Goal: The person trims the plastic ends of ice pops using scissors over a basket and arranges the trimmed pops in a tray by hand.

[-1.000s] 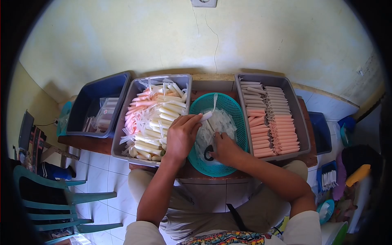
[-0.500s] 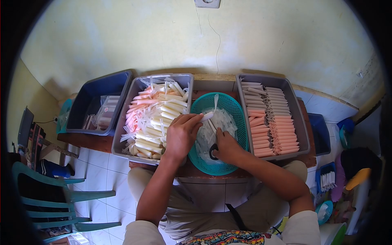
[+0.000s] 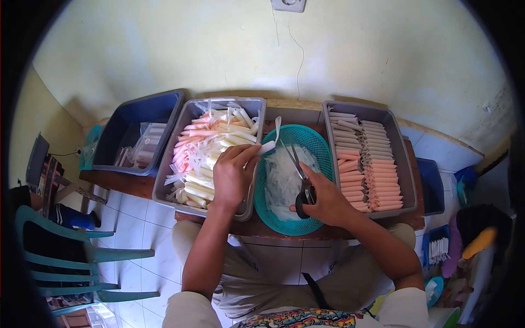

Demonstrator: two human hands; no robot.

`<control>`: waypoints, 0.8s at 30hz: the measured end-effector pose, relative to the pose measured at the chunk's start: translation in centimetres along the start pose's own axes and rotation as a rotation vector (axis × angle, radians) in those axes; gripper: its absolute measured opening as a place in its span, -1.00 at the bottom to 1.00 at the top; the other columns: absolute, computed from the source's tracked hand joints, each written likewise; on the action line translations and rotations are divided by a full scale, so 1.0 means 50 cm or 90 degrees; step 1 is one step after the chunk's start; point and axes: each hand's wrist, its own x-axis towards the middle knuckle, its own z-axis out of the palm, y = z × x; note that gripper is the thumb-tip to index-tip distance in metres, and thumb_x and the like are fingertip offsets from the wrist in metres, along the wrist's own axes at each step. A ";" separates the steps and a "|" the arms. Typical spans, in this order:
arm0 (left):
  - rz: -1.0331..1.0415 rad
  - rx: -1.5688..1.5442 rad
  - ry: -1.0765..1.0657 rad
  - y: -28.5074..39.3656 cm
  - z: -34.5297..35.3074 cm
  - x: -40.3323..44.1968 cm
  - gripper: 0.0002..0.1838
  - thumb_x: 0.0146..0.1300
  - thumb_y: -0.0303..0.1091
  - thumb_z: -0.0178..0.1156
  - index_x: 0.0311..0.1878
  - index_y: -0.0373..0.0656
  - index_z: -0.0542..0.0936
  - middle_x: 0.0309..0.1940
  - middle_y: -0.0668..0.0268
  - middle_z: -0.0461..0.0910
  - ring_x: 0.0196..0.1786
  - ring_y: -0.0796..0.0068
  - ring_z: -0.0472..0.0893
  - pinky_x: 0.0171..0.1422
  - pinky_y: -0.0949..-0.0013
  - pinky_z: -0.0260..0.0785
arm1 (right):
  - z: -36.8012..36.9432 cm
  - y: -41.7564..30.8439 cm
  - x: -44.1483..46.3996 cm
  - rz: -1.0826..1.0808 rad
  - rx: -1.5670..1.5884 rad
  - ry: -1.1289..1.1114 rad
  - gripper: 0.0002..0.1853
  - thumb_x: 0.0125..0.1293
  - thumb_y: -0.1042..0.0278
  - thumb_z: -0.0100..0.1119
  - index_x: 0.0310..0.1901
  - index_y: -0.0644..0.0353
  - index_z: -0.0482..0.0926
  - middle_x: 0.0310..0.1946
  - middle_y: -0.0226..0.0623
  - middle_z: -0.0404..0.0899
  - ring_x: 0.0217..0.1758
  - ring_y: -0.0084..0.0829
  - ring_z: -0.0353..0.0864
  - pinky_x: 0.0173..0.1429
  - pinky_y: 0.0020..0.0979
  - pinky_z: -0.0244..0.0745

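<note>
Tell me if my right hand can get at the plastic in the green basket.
Probably yes: the right hand is at the basket, whose top is open above the plastic, but holding the scissors may hamper picking.

On the table (image 3: 407, 221), a basket (image 3: 324, 150) stands between two tubs (image 3: 404, 164) holding tubes (image 3: 384, 183).

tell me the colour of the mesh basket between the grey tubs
The mesh basket is teal, seen best in the head view.
</note>
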 end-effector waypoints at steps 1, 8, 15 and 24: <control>0.007 0.009 0.008 -0.001 -0.003 0.002 -0.69 0.20 -0.51 0.51 0.03 -0.16 0.83 -0.08 0.23 0.82 -0.03 0.10 0.78 0.12 0.11 0.63 | -0.003 -0.002 -0.002 -0.006 0.015 -0.003 0.22 0.21 -0.03 0.68 0.72 0.27 0.08 0.22 0.16 0.51 0.19 -0.01 0.66 0.32 -0.11 0.57; 0.035 0.061 0.034 0.000 -0.013 0.000 -0.71 0.15 -0.54 0.51 -0.02 -0.16 0.84 -0.11 0.24 0.83 -0.03 0.14 0.78 0.12 0.11 0.61 | -0.011 0.006 -0.004 -0.070 0.145 0.002 0.24 0.20 -0.05 0.71 0.73 0.25 0.09 0.31 0.10 0.53 0.34 -0.09 0.66 0.43 -0.17 0.57; 0.040 0.047 0.026 0.007 0.001 -0.006 -0.67 0.10 -0.57 0.56 -0.02 -0.13 0.85 -0.09 0.22 0.84 -0.05 0.13 0.79 0.10 0.15 0.64 | -0.014 -0.009 -0.006 -0.047 0.282 -0.055 0.11 0.27 0.06 0.69 0.73 0.07 0.20 0.16 -0.07 0.62 0.15 -0.34 0.70 0.26 -0.24 0.71; 0.073 0.035 -0.008 0.023 0.006 -0.009 -0.70 0.13 -0.58 0.53 -0.04 -0.11 0.86 -0.09 0.28 0.84 -0.02 0.17 0.79 0.12 0.17 0.64 | -0.008 0.002 -0.002 -0.035 0.251 -0.030 0.08 0.30 0.04 0.66 0.72 0.12 0.21 0.11 -0.07 0.64 0.12 -0.34 0.71 0.23 -0.26 0.70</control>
